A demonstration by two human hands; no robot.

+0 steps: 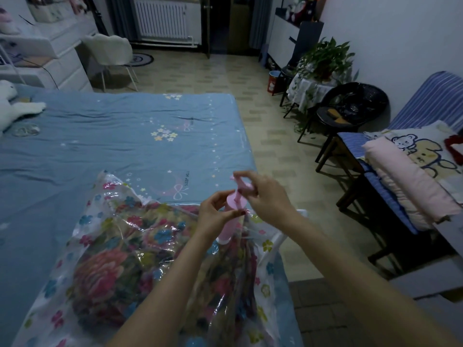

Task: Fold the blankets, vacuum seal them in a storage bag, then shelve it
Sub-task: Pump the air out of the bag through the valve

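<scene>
A clear storage bag (82,236) printed with small flowers lies on the near right part of the blue bed (112,136). Inside it sits a folded floral blanket (110,276). A pink hand pump (231,219) stands upright on the bag. My left hand (215,211) grips the pump's barrel just under its flange. My right hand (265,196) grips the T-shaped handle, which is pulled up out of the barrel. The bag's plastic is crinkled and bunched up around the pump's base.
A blue striped sofa (426,101) on the right holds folded pink and cartoon-print blankets (411,176). A black chair (350,108), a plant table (320,71) and a red bin (273,82) line the right wall. A white plush toy (15,106) lies at the bed's left. Tiled floor runs between bed and sofa.
</scene>
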